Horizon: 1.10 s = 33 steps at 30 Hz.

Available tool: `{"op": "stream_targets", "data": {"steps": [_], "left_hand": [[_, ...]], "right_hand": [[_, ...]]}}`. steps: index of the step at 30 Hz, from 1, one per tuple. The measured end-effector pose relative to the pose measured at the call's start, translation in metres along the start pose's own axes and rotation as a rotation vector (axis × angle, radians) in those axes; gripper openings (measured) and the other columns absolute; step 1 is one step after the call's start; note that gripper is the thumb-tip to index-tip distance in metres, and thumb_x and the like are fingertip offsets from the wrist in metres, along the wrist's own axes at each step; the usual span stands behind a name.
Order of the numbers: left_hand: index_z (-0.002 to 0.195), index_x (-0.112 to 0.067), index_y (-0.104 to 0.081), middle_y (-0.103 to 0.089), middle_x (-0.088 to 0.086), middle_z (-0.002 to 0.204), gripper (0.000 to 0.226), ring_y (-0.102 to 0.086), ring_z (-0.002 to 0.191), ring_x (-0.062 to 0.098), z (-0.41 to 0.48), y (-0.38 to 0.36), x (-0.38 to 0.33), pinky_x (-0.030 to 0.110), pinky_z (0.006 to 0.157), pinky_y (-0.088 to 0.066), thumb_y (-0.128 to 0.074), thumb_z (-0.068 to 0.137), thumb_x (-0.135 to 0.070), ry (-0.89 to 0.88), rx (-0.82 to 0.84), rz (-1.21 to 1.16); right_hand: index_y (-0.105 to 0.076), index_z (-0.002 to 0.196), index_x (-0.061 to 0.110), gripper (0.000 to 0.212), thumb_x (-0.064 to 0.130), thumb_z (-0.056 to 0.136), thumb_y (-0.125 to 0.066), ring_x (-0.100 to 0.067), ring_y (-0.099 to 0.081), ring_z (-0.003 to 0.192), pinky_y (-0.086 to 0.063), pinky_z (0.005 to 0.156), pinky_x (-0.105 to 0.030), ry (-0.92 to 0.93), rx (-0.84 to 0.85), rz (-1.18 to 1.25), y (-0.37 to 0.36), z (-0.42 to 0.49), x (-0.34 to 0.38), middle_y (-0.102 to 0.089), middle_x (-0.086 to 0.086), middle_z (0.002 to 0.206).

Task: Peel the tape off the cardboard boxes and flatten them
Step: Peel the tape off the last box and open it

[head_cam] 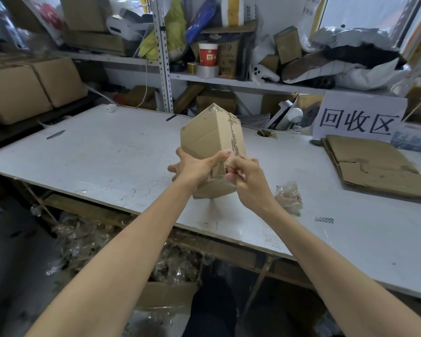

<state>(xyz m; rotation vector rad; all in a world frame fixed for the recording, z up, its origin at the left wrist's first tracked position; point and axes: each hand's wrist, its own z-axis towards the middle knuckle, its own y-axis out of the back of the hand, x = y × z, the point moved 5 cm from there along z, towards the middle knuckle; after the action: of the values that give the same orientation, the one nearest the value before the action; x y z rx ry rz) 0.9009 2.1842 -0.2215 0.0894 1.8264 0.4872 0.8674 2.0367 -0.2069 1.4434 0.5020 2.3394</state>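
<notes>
Nearest, below the table edge, an open carton (167, 291) on the floor, heaped with crumpled clear tape scraps (173, 261); more scraps lie on the floor to its left. White table (107, 154), scuffed and marked, runs across the view. Both forearms reach over its near edge. Left hand (192, 166) grips the cardboard box (209, 137) from the left, thumb laid across the near face, fingers spread behind and under it. Right hand (247, 181) has its fingers curled, pinching the lower end of the printed tape (234, 139) that runs along the box's right edge. Box is held up above the table mid-area, tilted, its top leaning away from the camera, bottom flaps loose. Just right of the hands a wad of peeled tape (288, 198) sits on the table, with a short patterned tape strip (323, 220) near it. Far right, a stack of flattened cardboard (374, 164) lies flat, with a white sign (357, 117) with Chinese characters propped behind it. Far left on the table, a thin dark tool (56, 134); what it is, can't tell. Closed brown boxes (22, 88) are stacked left of the table. Behind, a metal shelf (229, 81) crammed with a red paper cup (207, 54), tape rolls (207, 70), bags and cardboard.
</notes>
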Motion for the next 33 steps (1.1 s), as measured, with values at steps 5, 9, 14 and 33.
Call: {"op": "stream_targets", "data": {"steps": [5,9,14,33], "left_hand": [[0.152,-0.034,-0.015,-0.03,0.007,0.122,0.123,-0.028,0.101,0.022,0.005,0.001,-0.002,0.039,0.078,-0.036,-0.082,0.054,-0.067,-0.017,0.047,-0.08],[0.15,-0.033,-0.02,-0.036,0.009,0.131,0.116,-0.031,0.103,0.022,0.007,-0.001,-0.003,0.038,0.08,-0.038,-0.081,0.057,-0.065,-0.022,0.063,-0.074],[0.149,-0.033,-0.022,-0.04,0.01,0.133,0.118,-0.042,0.115,0.029,0.009,-0.003,-0.001,0.046,0.086,-0.046,-0.079,0.053,-0.07,0.023,0.08,-0.076],[0.151,-0.03,-0.015,-0.039,0.009,0.142,0.12,-0.041,0.128,0.033,0.005,0.001,0.003,0.056,0.1,-0.04,-0.082,0.056,-0.06,0.037,0.112,-0.173]], "right_hand": [[-0.045,0.074,0.012,0.026,-0.011,0.082,-0.054,-0.023,-0.036,0.091,-0.032,0.074,-0.019,0.054,0.039,-0.043,-0.001,-0.002,-0.004,-0.053,0.003,0.087],[-0.046,0.075,0.014,0.026,-0.01,0.083,-0.055,-0.022,-0.035,0.091,-0.027,0.071,-0.004,0.067,0.038,-0.064,0.002,-0.004,-0.01,-0.05,0.015,0.088],[-0.05,0.078,0.01,0.02,-0.008,0.084,-0.057,-0.023,-0.04,0.099,-0.034,0.076,-0.015,0.079,0.084,-0.072,0.004,0.0,-0.01,-0.054,0.002,0.098],[-0.064,0.064,-0.002,0.017,-0.016,0.068,-0.073,-0.026,-0.061,0.1,-0.053,0.069,-0.041,0.112,-0.038,0.216,0.01,0.0,-0.01,-0.059,0.003,0.083]]}}
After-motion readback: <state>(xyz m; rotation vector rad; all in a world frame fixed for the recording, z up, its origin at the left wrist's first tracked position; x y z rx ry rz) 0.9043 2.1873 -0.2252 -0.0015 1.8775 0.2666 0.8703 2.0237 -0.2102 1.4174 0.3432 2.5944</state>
